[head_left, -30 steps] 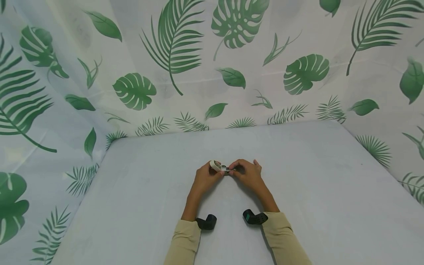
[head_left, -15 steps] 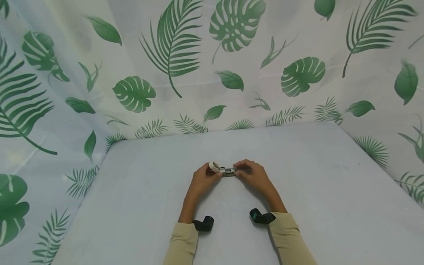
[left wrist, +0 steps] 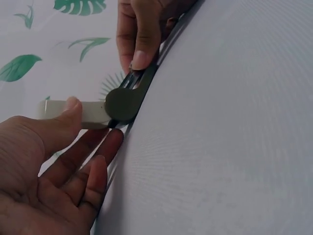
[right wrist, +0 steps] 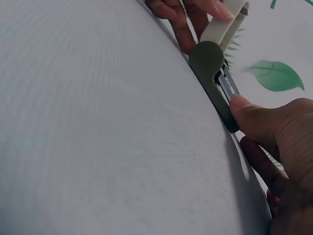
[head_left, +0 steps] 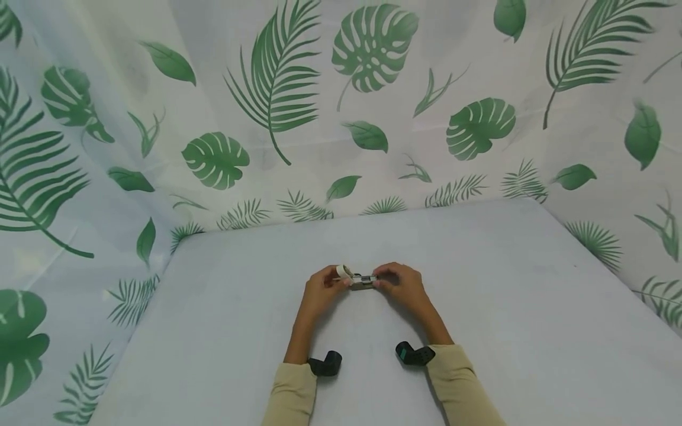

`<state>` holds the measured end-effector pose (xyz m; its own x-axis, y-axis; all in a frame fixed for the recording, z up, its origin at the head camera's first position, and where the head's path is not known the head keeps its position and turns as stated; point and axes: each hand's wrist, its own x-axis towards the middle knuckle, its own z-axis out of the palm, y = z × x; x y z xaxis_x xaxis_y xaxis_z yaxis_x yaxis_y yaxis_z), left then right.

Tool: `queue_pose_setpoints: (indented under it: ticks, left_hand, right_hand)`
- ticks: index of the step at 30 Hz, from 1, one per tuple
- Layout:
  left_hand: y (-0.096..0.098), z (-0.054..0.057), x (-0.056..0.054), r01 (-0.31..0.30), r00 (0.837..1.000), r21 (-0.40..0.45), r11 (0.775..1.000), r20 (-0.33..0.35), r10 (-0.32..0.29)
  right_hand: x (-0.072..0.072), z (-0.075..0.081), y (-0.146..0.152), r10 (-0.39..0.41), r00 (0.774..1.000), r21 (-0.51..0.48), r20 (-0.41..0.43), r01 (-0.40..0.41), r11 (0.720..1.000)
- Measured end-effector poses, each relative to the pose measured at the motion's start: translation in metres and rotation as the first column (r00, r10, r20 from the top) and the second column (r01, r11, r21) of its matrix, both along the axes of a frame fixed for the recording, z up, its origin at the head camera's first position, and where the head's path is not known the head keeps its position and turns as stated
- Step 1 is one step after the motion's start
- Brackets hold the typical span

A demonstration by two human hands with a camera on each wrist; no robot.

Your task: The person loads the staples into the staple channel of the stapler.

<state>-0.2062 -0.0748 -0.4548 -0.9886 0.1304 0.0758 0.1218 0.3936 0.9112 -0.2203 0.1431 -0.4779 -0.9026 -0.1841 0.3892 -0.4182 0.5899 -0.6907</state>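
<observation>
A small stapler (head_left: pixel 364 281) stands opened up on the table, between both hands. Its cream top arm (left wrist: pixel 92 113) is swung up away from the dark olive base (right wrist: pixel 207 62), which has a rounded end. A metal rail (right wrist: pixel 228 84) shows between them. The left hand (head_left: pixel 321 291) holds the cream arm, thumb on one side and fingers behind or below. At the far end of the rail, the right hand (head_left: pixel 406 289) pinches with thumb and forefinger. Whether loose staples lie under its fingertips is hidden.
A pale cloth-covered table (head_left: pixel 240 331) spreads around the hands. White curtains with green leaf prints (head_left: pixel 298 136) stand behind it and at both sides. Dark wrist cameras (head_left: pixel 326 363) sit at the sleeve cuffs.
The right hand has drawn back to the right, from the middle of the rail to its end, uncovering more of the rail. The left hand keeps its hold. The head view has tilted slightly upward.
</observation>
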Motion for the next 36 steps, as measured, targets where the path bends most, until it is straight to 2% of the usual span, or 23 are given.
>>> queue_pose_setpoints:
  ticks: [4,7,9,12,14,16,19,22,26,29,30,32,34,36]
  left_hand:
    - [0.008,-0.001,0.000,-0.044,0.996,-0.103,0.994,-0.078,0.036]
    - [0.019,0.004,0.001,-0.084,0.990,-0.251,0.964,-0.134,0.052]
    - [0.026,0.009,0.003,-0.107,0.984,-0.367,0.924,-0.170,0.046]
    - [0.036,0.017,0.004,-0.139,0.972,-0.523,0.841,-0.233,0.016]
    - [0.040,0.020,0.004,-0.169,0.959,-0.591,0.789,-0.283,-0.007]
    - [0.044,0.021,0.005,-0.194,0.948,-0.636,0.747,-0.317,-0.024]
    - [0.048,0.022,0.006,-0.214,0.941,-0.687,0.695,-0.336,-0.043]
    - [0.052,0.023,0.007,-0.226,0.934,-0.723,0.652,-0.351,-0.065]
    - [0.056,0.023,0.009,-0.258,0.915,-0.748,0.612,-0.393,-0.093]
    - [0.058,0.022,0.011,-0.275,0.903,-0.748,0.604,-0.417,-0.104]
    - [0.058,0.022,0.012,-0.277,0.900,-0.744,0.608,-0.423,-0.107]
    - [0.058,0.021,0.013,-0.265,0.903,-0.736,0.623,-0.415,-0.107]
    - [0.056,0.021,0.013,-0.229,0.921,-0.711,0.665,-0.380,-0.090]
    - [0.052,0.020,0.012,-0.171,0.947,-0.666,0.726,-0.316,-0.066]
  right_hand:
    - [0.001,-0.004,-0.001,-0.033,0.999,0.037,-0.006,0.033,0.999]
    - [0.002,-0.005,-0.001,-0.055,0.998,0.054,0.001,0.055,0.997]
    - [0.003,-0.005,-0.001,-0.065,0.998,0.062,0.003,0.065,0.996]
    - [0.003,-0.004,-0.001,-0.070,0.998,0.064,0.003,0.070,0.996]
    - [0.003,-0.003,-0.002,-0.069,0.998,0.066,0.002,0.069,0.995]
    - [0.002,-0.003,-0.002,-0.068,0.998,0.065,0.009,0.068,0.996]
    - [0.002,-0.002,-0.003,-0.068,0.998,0.083,0.010,0.067,0.994]
    - [0.002,-0.002,-0.004,-0.071,0.997,0.098,0.005,0.070,0.993]
    - [0.003,-0.001,-0.004,-0.074,0.997,0.103,-0.005,0.074,0.992]
    - [0.004,-0.001,-0.004,-0.072,0.997,0.102,0.004,0.072,0.992]
    - [0.004,-0.001,-0.004,-0.071,0.997,0.107,0.006,0.070,0.992]
    - [0.004,0.000,-0.004,-0.063,0.998,0.111,0.017,0.061,0.992]
    - [0.004,0.001,-0.003,-0.052,0.998,0.113,0.033,0.048,0.992]
    - [0.003,0.002,-0.002,-0.042,0.998,0.115,0.049,0.036,0.993]
